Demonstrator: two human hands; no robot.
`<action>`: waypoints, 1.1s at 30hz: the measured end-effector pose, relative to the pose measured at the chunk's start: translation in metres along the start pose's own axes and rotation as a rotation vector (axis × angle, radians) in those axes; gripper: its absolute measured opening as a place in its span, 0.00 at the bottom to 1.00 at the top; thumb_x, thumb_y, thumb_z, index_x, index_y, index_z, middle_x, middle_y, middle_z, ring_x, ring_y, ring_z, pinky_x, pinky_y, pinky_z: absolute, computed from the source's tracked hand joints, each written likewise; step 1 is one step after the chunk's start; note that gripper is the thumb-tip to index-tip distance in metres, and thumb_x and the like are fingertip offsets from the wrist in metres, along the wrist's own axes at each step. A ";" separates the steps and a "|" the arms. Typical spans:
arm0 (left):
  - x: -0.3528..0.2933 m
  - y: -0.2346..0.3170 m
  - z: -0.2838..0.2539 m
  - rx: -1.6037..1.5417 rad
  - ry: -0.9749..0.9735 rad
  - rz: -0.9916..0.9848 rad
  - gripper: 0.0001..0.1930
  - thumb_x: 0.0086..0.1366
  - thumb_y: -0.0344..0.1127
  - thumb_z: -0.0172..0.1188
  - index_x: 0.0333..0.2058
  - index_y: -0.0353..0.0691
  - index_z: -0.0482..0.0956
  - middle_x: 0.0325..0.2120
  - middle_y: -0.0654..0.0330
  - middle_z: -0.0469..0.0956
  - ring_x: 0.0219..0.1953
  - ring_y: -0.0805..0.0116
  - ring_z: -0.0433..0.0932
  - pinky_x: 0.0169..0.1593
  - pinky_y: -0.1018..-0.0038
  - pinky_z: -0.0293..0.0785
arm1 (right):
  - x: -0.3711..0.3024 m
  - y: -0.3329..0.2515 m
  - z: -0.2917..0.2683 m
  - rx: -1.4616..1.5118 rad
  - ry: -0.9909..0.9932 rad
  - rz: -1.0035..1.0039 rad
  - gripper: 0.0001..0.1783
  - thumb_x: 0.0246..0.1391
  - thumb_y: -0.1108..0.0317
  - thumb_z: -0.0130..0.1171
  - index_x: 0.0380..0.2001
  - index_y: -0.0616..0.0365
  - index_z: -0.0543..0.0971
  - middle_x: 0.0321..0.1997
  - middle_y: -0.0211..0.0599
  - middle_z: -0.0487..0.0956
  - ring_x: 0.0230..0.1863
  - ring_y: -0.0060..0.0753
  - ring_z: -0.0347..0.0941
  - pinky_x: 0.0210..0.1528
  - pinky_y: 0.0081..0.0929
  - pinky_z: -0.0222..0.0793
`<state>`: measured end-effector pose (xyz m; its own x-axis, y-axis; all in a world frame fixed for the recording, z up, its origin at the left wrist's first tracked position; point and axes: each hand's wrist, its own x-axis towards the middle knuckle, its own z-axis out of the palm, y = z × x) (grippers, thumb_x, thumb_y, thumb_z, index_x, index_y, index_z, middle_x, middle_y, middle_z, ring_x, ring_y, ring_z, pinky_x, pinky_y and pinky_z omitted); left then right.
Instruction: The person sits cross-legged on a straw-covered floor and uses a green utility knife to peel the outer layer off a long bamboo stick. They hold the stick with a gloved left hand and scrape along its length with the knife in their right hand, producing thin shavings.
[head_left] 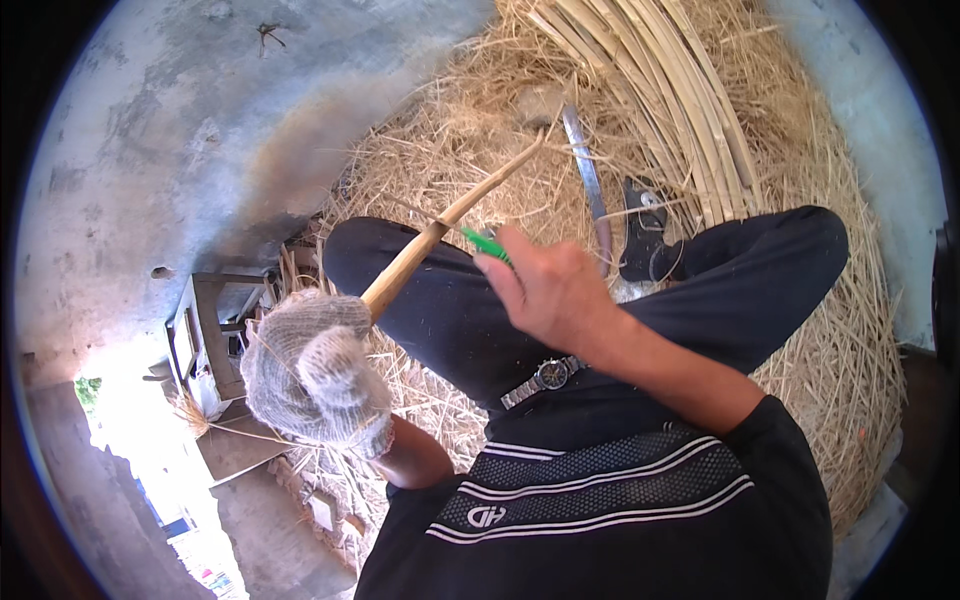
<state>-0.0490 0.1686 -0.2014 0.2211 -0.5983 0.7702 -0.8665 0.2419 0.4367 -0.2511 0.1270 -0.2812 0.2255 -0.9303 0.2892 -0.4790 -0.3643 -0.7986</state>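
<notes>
Daylight comes in through the opening below and left of the wooden stick — burnt out to a white glare — and the straw just below the stick looks washed pale, while the black trousers to its right show little detail. The fisheye view bows the wall left of the stick toward a dark, blue-fringed round rim, and fine strands above the stick run softly together.

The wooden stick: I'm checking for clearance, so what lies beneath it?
Beneath the wooden stick show dark trousers and, farther out, loose straw. Whatever the gloved left hand covers cannot be seen.
</notes>
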 end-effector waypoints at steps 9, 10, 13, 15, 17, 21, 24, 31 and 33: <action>0.020 0.025 0.003 -0.025 -0.062 0.031 0.14 0.62 0.45 0.60 0.27 0.40 0.83 0.24 0.61 0.82 0.28 0.66 0.79 0.38 0.68 0.73 | -0.005 -0.001 0.006 -0.134 0.011 0.019 0.15 0.65 0.59 0.55 0.32 0.61 0.73 0.12 0.49 0.72 0.17 0.55 0.75 0.19 0.47 0.68; 0.021 0.027 0.002 -0.031 -0.065 0.031 0.13 0.62 0.44 0.61 0.28 0.40 0.83 0.25 0.62 0.82 0.29 0.65 0.79 0.39 0.68 0.73 | -0.004 0.015 0.005 -0.149 0.001 0.040 0.16 0.65 0.57 0.54 0.33 0.60 0.73 0.13 0.50 0.73 0.17 0.56 0.75 0.20 0.48 0.69; 0.015 0.022 -0.001 0.104 -0.109 0.035 0.09 0.59 0.40 0.64 0.29 0.40 0.83 0.27 0.62 0.83 0.33 0.65 0.81 0.42 0.67 0.74 | -0.004 0.021 -0.006 -0.190 -0.078 0.143 0.17 0.66 0.54 0.51 0.35 0.59 0.73 0.14 0.50 0.75 0.18 0.58 0.76 0.21 0.52 0.71; -0.003 0.003 -0.001 0.312 0.001 0.163 0.10 0.59 0.40 0.64 0.30 0.40 0.83 0.28 0.61 0.83 0.33 0.65 0.81 0.43 0.67 0.75 | -0.007 -0.015 -0.013 -0.069 -0.100 0.085 0.18 0.67 0.54 0.50 0.35 0.59 0.73 0.15 0.52 0.75 0.19 0.58 0.76 0.23 0.52 0.72; 0.002 0.017 0.002 0.092 -0.029 0.015 0.10 0.59 0.40 0.64 0.31 0.40 0.83 0.27 0.61 0.83 0.32 0.67 0.81 0.42 0.69 0.75 | -0.007 -0.018 -0.010 0.004 -0.089 0.032 0.18 0.66 0.54 0.50 0.36 0.59 0.74 0.15 0.52 0.75 0.20 0.58 0.77 0.24 0.51 0.73; 0.027 0.037 0.010 -0.049 -0.139 0.122 0.10 0.62 0.40 0.62 0.30 0.40 0.82 0.23 0.61 0.82 0.27 0.71 0.80 0.37 0.72 0.75 | 0.001 0.069 0.009 -0.277 0.055 0.072 0.14 0.64 0.60 0.55 0.36 0.61 0.74 0.16 0.56 0.73 0.19 0.61 0.74 0.22 0.50 0.66; 0.020 0.030 0.008 -0.019 -0.055 0.083 0.12 0.62 0.42 0.62 0.29 0.39 0.82 0.24 0.61 0.82 0.28 0.70 0.80 0.37 0.72 0.75 | 0.004 0.060 0.009 -0.081 -0.019 0.135 0.15 0.65 0.58 0.53 0.37 0.62 0.74 0.16 0.56 0.74 0.20 0.62 0.74 0.22 0.49 0.67; 0.024 0.035 0.004 0.039 -0.082 0.101 0.16 0.64 0.47 0.60 0.27 0.39 0.81 0.24 0.62 0.81 0.26 0.70 0.79 0.33 0.73 0.76 | 0.012 0.103 0.015 -0.372 0.011 0.256 0.20 0.67 0.52 0.50 0.34 0.61 0.73 0.18 0.55 0.76 0.20 0.67 0.74 0.25 0.53 0.70; 0.029 0.039 0.020 -0.383 -0.055 0.057 0.17 0.67 0.44 0.57 0.22 0.41 0.78 0.22 0.64 0.78 0.22 0.73 0.77 0.28 0.76 0.74 | 0.016 0.102 0.024 -0.284 0.047 0.217 0.20 0.67 0.51 0.50 0.34 0.60 0.72 0.17 0.56 0.76 0.21 0.67 0.74 0.26 0.55 0.71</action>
<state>-0.0853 0.1454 -0.1715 0.1436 -0.6131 0.7768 -0.6442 0.5379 0.5437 -0.2764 0.0759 -0.3710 0.0570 -0.9857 0.1584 -0.7293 -0.1495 -0.6676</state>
